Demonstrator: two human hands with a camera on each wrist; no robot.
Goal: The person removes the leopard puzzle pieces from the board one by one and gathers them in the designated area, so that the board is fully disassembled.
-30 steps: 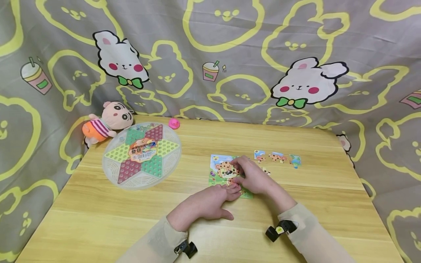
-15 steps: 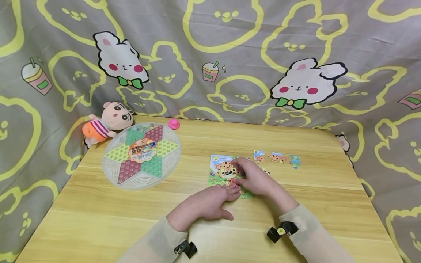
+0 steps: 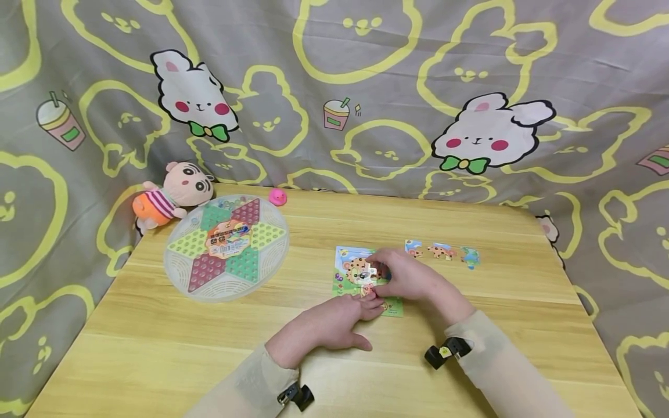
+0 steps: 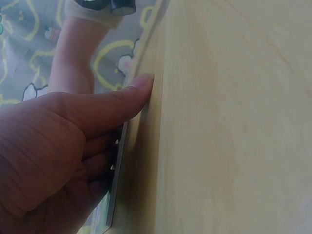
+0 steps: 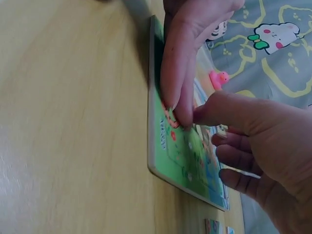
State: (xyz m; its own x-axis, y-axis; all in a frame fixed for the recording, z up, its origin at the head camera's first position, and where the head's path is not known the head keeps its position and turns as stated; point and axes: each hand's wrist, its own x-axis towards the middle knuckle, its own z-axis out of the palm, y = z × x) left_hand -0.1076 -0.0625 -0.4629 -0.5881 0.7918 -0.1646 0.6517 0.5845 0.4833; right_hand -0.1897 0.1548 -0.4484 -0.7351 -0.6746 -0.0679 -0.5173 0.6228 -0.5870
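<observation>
A jigsaw puzzle board (image 3: 342, 290) with a cartoon leopard lies flat on the wooden table. My left hand (image 3: 337, 319) rests its straight fingers on the lower part of the board, with the thumb out to the side; the left wrist view shows the hand (image 4: 44, 146) beside the board's edge. Curled over the right half of the board, my right hand (image 3: 410, 276) pinches a puzzle piece (image 3: 371, 273) that catches a glare over the leopard's face. In the right wrist view, the right thumb reaches close to the left fingertips above the board (image 5: 168, 141).
Loose puzzle pieces lie behind the right hand: one (image 3: 414, 249), a spotted one (image 3: 441, 251) and a blue-green one (image 3: 470, 257). To the left are a round Chinese checkers board (image 3: 226, 248), a plush toy (image 3: 162, 200) and a pink rubber duck (image 3: 277, 197). A patterned curtain (image 3: 387, 69) hangs behind.
The right hand has shifted slightly, and the piece over the leopard's face now tilts and shines. A small loose piece beside the right hand has gone out of sight. The left hand stays put.
</observation>
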